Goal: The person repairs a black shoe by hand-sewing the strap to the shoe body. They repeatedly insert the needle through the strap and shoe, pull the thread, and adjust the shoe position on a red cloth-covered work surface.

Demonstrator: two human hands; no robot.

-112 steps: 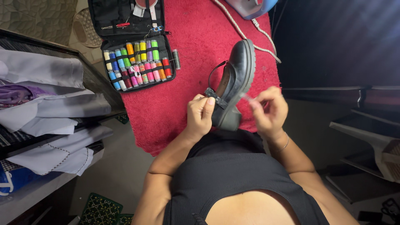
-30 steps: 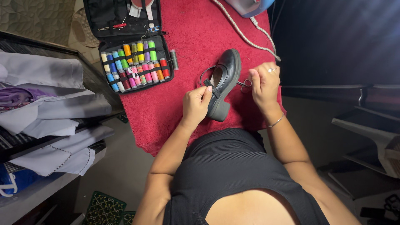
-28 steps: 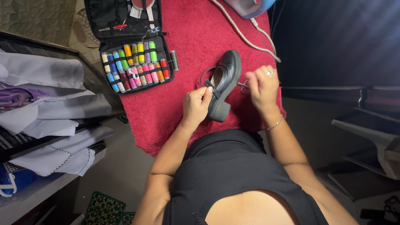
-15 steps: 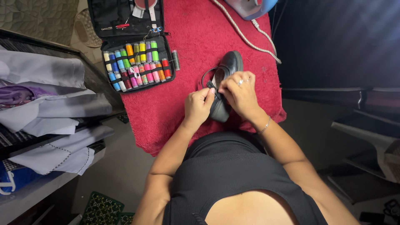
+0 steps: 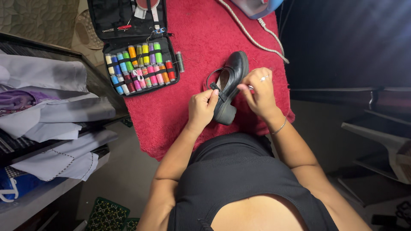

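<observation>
The black shoe (image 5: 231,87) lies on the red cloth (image 5: 192,98), right of the thread kit (image 5: 139,64). The left hand (image 5: 201,109) pinches its strap; the right hand (image 5: 259,92) is closed near the opening, perhaps on a needle. It looks stiff, light and smooth, best held at the heel.

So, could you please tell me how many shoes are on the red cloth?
1: a black heeled shoe on the red cloth, between the left hand and right hand.
</observation>
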